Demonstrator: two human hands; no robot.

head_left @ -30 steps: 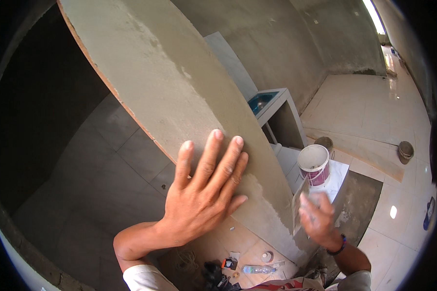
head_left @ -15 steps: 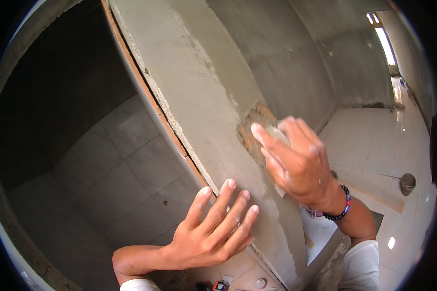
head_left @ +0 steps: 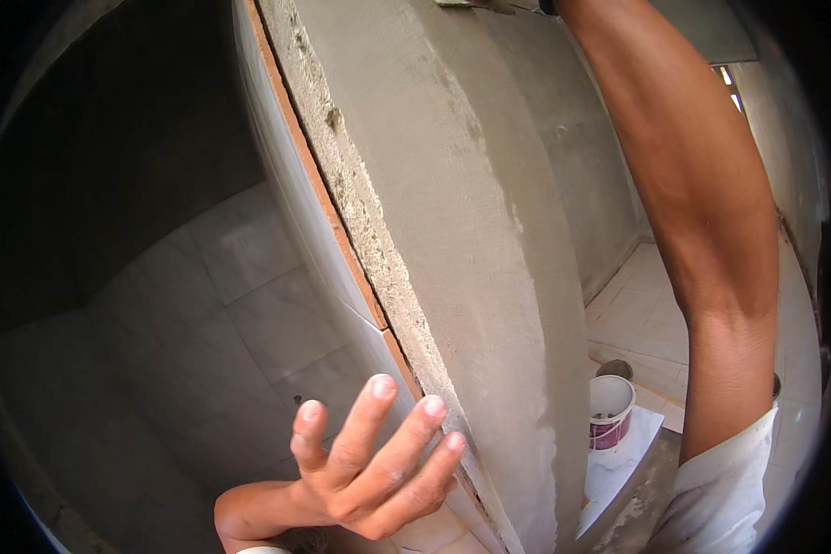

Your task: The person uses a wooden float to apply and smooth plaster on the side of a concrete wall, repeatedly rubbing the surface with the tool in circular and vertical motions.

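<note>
Right of plastered wall [head_left: 452,249], purple-labelled bucket [head_left: 610,425]

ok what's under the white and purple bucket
The bucket appears to stand on a flat white surface, visible in front of it. Anything directly beneath its base is covered, and the plastered wall hides its left edge.

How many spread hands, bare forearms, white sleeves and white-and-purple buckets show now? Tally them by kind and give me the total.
Spread hands: 1 (left hand)
Bare forearms: 2 (left forearm, right forearm)
White sleeves: 2 (right sleeve; left sleeve, just a sliver)
White-and-purple buckets: 1 (bucket)
Total: 6
</note>
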